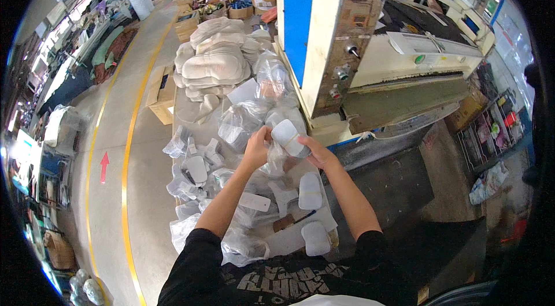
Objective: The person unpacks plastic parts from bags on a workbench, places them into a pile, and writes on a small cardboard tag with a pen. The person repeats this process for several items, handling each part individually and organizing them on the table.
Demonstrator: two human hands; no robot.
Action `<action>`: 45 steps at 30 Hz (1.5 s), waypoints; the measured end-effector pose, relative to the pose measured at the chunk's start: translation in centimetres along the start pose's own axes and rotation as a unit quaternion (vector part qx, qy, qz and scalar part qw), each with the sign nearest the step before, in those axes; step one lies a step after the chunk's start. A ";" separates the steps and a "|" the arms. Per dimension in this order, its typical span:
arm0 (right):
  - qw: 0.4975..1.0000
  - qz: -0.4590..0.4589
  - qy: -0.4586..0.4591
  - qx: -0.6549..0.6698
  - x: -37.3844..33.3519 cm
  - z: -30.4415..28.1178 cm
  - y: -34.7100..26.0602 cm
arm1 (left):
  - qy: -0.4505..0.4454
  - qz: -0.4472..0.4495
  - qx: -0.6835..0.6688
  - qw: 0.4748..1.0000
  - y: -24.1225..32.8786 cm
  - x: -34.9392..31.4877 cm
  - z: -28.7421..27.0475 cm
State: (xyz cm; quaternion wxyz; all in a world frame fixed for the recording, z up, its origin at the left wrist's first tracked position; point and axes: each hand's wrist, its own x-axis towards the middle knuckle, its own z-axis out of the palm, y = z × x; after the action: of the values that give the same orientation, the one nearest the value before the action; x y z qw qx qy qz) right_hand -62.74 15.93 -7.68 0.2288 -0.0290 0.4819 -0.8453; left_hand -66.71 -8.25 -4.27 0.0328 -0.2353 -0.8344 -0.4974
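Note:
A banded stack of pale grey-white rounded pads (285, 131) is held up over the table, a thin yellowish band around it. My right hand (318, 152) grips its lower right side, thumb on top. Just left of the stack, my left hand (258, 145) has its fingers curled on the edge of a clear plastic bag (276, 162), which hangs below the stack. Two more banded pad stacks lie near my right forearm: one upper (310, 191) and one lower (315, 239). By my left forearm are several white cut pieces (196, 168) and a flat white piece with a hole (254, 202).
Beige shaped pads (217, 54) are heaped at the table's far end, with filled plastic bags (245, 122) closer. A large cream press machine (329, 46) stands right of the table. A brown-handled tool (284, 223) lies near me. A cardboard box (162, 95) adjoins the yellow-lined aisle.

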 end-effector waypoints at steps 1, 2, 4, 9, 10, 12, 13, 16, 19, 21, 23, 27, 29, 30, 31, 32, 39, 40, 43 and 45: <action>1.000 0.003 0.018 0.025 0.4 0.0 0.0 | 0.009 -0.029 -0.010 0.999 0.7 -0.4 -0.2; 0.998 0.006 0.036 0.049 0.8 0.0 0.1 | 0.018 -0.057 -0.021 0.998 1.1 -0.8 -0.5; 0.996 0.021 0.031 0.078 1.4 0.6 0.5 | -0.045 -0.085 0.076 0.993 0.5 -1.7 -1.7; 0.999 0.003 0.035 0.025 1.5 1.3 1.2 | -0.117 -0.124 0.236 0.957 1.8 -2.4 -2.1; 0.998 -0.008 0.047 0.030 1.7 1.5 1.4 | -0.105 -0.115 0.228 0.961 1.8 -2.3 -2.2; 0.996 -0.030 0.074 0.040 2.1 1.7 1.7 | -0.130 -0.060 0.180 0.973 2.0 -1.7 -3.1; 0.995 -0.051 0.077 0.040 2.0 2.6 1.2 | -0.142 -0.035 0.155 0.977 1.9 -1.8 -3.5; 0.988 -0.126 0.086 0.002 2.2 3.3 -0.4 | -0.015 -0.034 0.003 0.999 1.0 -2.8 -4.0; 0.982 -0.167 0.087 -0.008 3.2 3.4 -0.5 | 0.013 -0.162 -0.233 0.959 -1.5 -4.3 -4.9; 0.977 -0.144 0.103 0.115 2.6 4.6 -1.0 | -0.012 -0.152 -0.238 0.959 -1.0 -4.6 -4.8; 0.975 -0.150 0.077 0.142 2.6 3.9 -0.2 | -0.073 -0.157 -0.216 0.961 1.4 -3.8 -4.4; 0.990 -0.098 0.039 0.091 1.0 4.9 1.5 | -0.029 -0.180 -0.234 0.955 -0.6 -4.0 -4.9; 0.996 -0.080 0.004 0.027 0.0 3.9 1.6 | 0.090 -0.231 -0.359 0.900 -0.8 -3.6 -6.3; 0.996 -0.082 0.006 0.034 -0.4 3.8 1.5 | 0.134 -0.180 -0.425 0.877 -0.4 -3.3 -7.5; 0.995 -0.086 0.014 0.039 -1.0 3.6 1.2 | 0.174 -0.127 -0.490 0.845 0.2 -3.0 -8.4; 0.995 -0.089 0.022 0.041 -1.8 3.3 0.7 | 0.117 -0.124 -0.495 0.852 1.0 -3.2 -9.4; 0.998 -0.061 -0.012 -0.020 -4.5 2.5 -4.1 | -0.358 -0.196 -0.194 0.892 5.8 -5.0 -13.4; 0.996 -0.006 -0.034 -0.086 -4.4 2.6 -4.3 | -0.374 -0.177 -0.078 0.907 6.5 -5.2 -13.0; 0.946 0.134 -0.026 -0.294 -3.6 4.0 -5.1 | -0.383 -0.097 0.126 0.910 9.3 -5.3 -11.7; 0.915 0.226 -0.069 -0.327 -2.0 4.8 -5.2 | -0.333 -0.045 -0.025 0.942 10.2 -5.7 -11.1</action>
State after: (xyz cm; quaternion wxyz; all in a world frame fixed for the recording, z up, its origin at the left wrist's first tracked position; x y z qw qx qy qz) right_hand -61.50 15.12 -0.49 0.4241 -0.0508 0.7081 -0.5623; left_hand -59.36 -15.69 7.95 -0.2751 -0.3507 -0.7944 -0.4127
